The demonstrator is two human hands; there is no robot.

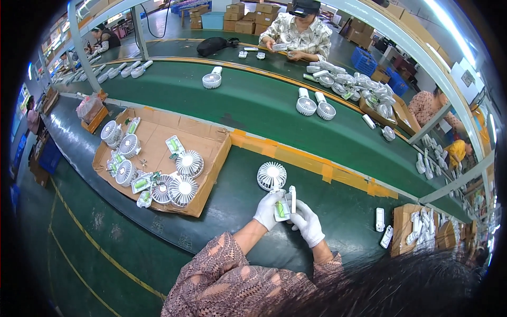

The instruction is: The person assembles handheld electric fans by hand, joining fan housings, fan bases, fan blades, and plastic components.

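A white handheld fan [272, 175] is in my gloved left hand [266, 212], its round head pointing away from me. Its handle is uncovered, and a green battery [280, 210] shows inside. My gloved right hand [308, 224] grips a slim white handle cover [293, 197], held upright along the right side of the handle. Whether the cover touches the handle, I cannot tell. Two loose white covers [379, 219] lie on the dark work surface to the right.
A shallow cardboard tray [163, 124] at left holds several opened fans. Across the tape-edged divider [296, 154], a green conveyor [253, 108] carries finished-looking fans [306, 105]. A box of white parts [405, 232] stands right. Opposite, a co-worker [298, 31] handles a fan beside a fan pile [346, 82].
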